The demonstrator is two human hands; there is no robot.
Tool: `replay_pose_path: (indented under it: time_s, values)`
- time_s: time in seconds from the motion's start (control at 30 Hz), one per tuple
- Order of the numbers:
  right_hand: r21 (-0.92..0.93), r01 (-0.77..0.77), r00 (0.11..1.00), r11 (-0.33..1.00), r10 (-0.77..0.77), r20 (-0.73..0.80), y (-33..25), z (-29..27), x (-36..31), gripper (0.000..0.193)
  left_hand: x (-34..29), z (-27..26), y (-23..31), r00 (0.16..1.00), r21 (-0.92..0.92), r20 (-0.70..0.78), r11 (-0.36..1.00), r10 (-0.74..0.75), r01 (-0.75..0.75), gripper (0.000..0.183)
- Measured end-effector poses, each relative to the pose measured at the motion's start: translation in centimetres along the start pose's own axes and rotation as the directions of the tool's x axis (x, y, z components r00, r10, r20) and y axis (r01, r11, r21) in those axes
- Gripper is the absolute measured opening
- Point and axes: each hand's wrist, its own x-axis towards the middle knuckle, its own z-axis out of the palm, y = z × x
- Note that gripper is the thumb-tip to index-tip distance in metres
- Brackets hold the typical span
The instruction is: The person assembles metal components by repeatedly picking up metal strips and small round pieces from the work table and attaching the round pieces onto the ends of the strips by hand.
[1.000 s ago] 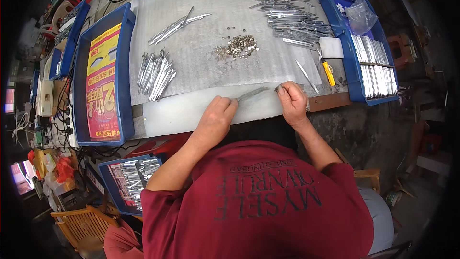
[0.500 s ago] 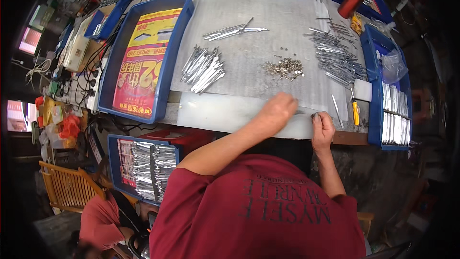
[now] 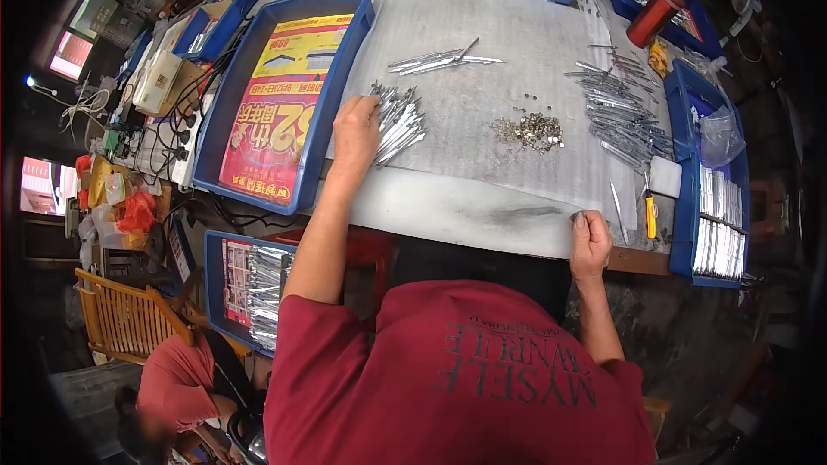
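Observation:
My left hand (image 3: pixel 356 127) is at the left edge of a pile of thin silvery metal strips (image 3: pixel 401 127). Its fingers are bent together by the upper ends of the strips, and whatever is between them is hidden. At the table's front edge, my right hand (image 3: pixel 591 243) is closed in a pinch, with a small dark bit showing at the fingertips, too small to name. Between the hands and farther back lies a heap of small brassy, round metal parts (image 3: pixel 539 132). A few longer strips (image 3: pixel 444 60) lie crossed behind the left pile.
A blue tray (image 3: pixel 201 168) with a printed sheet stands left. More strips (image 3: pixel 620 112) lie right, near a yellow-handled tool (image 3: pixel 650 217), white block (image 3: pixel 665 177), blue bin (image 3: pixel 680 245) and red cylinder (image 3: pixel 656 14). A seated person (image 3: pixel 177 383) is lower left, near a wooden chair (image 3: pixel 129 314).
My left hand has moved left and away from me, from beside the right hand to the strip pile. The right hand stays pinched at the table edge. The view has shifted slightly.

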Motion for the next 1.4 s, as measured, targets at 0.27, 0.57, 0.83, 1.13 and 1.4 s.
replay_pose_path:
  time_s: [0.27, 0.57, 0.83, 1.13, 1.4]
  values:
    - [-0.021, 0.025, 1.0, 0.999, -0.025, 0.0, 0.0, -0.3, 0.0, 0.012, 0.1, 0.7, -0.7, 0.992, 0.051, 0.085, 0.993, 0.097, -0.102, 0.012]
    - [-0.053, 0.049, 0.999, 0.997, -0.049, 0.005, -0.1, 0.0, 0.4, 0.011, 2.5, 2.8, 1.7, 0.986, -0.044, 0.035, 0.986, 0.161, -0.159, 0.011]
    - [-0.048, 0.046, 0.999, 0.998, -0.045, 0.018, -0.1, -0.1, 0.2, 0.011, 6.5, 8.7, 4.2, 0.969, 0.08, 0.221, 0.988, 0.109, -0.129, 0.014]
    - [-0.027, 0.055, 0.998, 0.998, -0.055, 0.0, -0.1, 0.0, 0.2, 0.01, 5.9, 10.3, 4.1, 0.977, 0.226, 0.197, 0.965, 0.085, -0.129, 0.009]
    - [-0.028, 0.043, 0.999, 0.999, -0.043, 0.012, -0.1, -0.2, 0.3, 0.01, -1.5, 3.8, 9.8, 0.986, -0.297, 0.161, 0.955, 0.045, 0.005, 0.007]
